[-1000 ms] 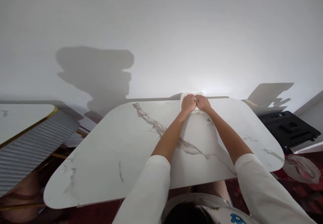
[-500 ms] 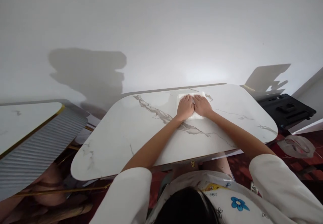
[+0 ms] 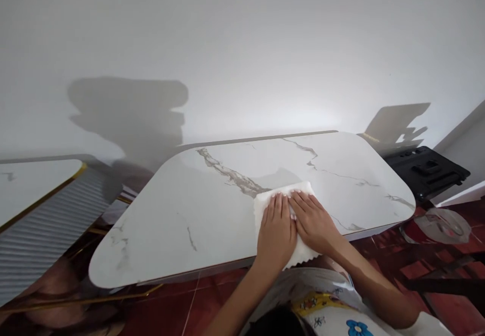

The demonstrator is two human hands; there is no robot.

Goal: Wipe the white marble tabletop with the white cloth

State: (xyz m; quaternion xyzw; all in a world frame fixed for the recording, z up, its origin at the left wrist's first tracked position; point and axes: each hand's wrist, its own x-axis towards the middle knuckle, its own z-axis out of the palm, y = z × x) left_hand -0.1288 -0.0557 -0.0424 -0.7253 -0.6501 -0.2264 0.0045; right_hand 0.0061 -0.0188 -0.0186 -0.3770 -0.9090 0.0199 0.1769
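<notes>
A white cloth [image 3: 265,202] with a scalloped edge lies flat on the marble-patterned table [image 3: 212,199], at its near side. My left hand [image 3: 276,227] presses down on the cloth with fingers stretched out. Beside it, my right hand [image 3: 312,220] also rests flat on the cloth, its fingers extended forward. The two hands touch or nearly touch at the thumbs. Part of the cloth is hidden under them, and its lower edge hangs at the table's front edge, close to my body.
A white wall [image 3: 242,58] stands right behind the table. To the left is another marble-topped piece with a ribbed grey side [image 3: 49,225] and gold trim. On the right are a black case [image 3: 428,169] and a clear plastic container or bag [image 3: 439,226] above the red floor.
Both hands have drawn the cloth from the far side of the table back to its near edge, toward my body. My elbows have bent and pulled back.
</notes>
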